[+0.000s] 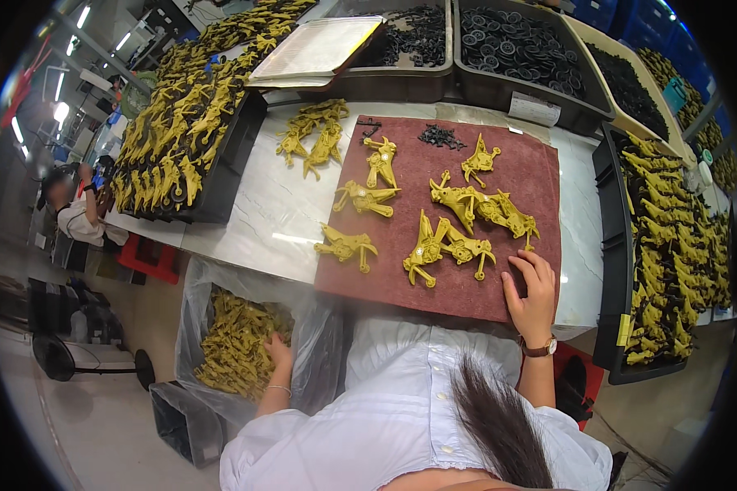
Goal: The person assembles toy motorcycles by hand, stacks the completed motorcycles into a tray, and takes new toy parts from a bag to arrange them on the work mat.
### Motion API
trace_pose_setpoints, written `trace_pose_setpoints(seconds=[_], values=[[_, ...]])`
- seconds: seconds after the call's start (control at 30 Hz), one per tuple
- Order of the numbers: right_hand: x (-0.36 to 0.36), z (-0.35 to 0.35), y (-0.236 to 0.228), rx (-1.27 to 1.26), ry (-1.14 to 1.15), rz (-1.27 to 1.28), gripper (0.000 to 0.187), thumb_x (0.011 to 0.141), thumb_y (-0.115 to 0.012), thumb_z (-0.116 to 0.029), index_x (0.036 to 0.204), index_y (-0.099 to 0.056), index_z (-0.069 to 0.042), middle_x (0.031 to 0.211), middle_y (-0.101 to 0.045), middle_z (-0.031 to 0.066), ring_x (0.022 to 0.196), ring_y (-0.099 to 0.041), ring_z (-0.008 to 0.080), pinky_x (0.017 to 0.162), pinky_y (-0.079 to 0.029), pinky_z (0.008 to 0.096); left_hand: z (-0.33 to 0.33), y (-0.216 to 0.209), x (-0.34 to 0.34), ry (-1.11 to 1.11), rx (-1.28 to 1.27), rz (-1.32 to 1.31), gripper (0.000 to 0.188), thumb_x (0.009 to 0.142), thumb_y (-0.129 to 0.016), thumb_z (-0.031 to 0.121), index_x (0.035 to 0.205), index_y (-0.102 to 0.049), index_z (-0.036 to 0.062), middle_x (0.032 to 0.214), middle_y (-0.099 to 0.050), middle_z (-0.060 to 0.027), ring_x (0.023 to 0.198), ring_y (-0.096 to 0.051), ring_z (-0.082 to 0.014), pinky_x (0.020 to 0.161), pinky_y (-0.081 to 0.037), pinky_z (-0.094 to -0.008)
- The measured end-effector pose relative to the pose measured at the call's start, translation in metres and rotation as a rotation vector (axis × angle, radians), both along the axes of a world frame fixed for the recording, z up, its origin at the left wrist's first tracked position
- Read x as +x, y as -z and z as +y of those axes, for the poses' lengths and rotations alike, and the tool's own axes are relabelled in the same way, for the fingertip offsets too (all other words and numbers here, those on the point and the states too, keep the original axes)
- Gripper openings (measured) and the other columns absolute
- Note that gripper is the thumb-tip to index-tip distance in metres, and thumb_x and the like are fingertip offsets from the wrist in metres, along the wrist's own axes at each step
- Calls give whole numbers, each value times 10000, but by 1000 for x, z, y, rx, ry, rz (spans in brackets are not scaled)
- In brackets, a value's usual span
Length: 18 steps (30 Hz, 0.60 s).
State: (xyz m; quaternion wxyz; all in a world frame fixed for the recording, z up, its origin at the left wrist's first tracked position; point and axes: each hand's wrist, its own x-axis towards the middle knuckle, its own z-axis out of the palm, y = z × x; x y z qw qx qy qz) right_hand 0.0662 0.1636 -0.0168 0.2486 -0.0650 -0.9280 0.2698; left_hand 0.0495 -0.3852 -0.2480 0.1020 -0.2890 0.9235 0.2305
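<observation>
My left hand (279, 353) reaches down among yellow plastic parts (237, 348) in a bin lined with clear plastic (192, 303); its fingertips are partly hidden, so any grip does not show. On the red-brown cloth mat (467, 299) lies my right hand (534, 296), fingers stretched out and holding nothing. Just beyond its fingertips are yellow bracket-like parts with arms (469, 248). Several similar yellow parts (381, 162) are spread over the mat, with a small heap of black pieces (442, 137) at its far side. More yellow parts (313, 135) lie left of the mat.
Black trays of yellow parts flank the table, a left tray (241, 155) and a right tray (618, 245). At the back stand a bin of black wheels (602, 102) and another bin (434, 74) with papers (315, 49) over its corner. Another person (82, 209) is far left.
</observation>
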Motion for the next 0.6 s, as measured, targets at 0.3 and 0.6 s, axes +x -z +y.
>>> trace_pose_setpoints(seconds=[0.3, 0.6], values=[[4, 1, 2, 5, 0, -4, 245, 775, -681, -115, 1002, -644, -29, 1103, -598, 121, 1033, -544, 304, 896, -399, 392, 23, -43, 5, -233, -38, 162, 482, 597, -779, 164, 874, -397, 61, 1013, -395, -174, 902, -442, -353, 835, -399, -396], [0, -2, 2, 15, -22, -14, 251, 785, -669, -113, 1018, -638, -25, 1114, -597, 123, 1040, -546, 309, 909, -397, 395, -31, -13, 8, -451, 138, 281, 399, 670, -743, 145, 811, -382, 47, 930, -440, -113, 833, -438, -272, 800, -382, -317]])
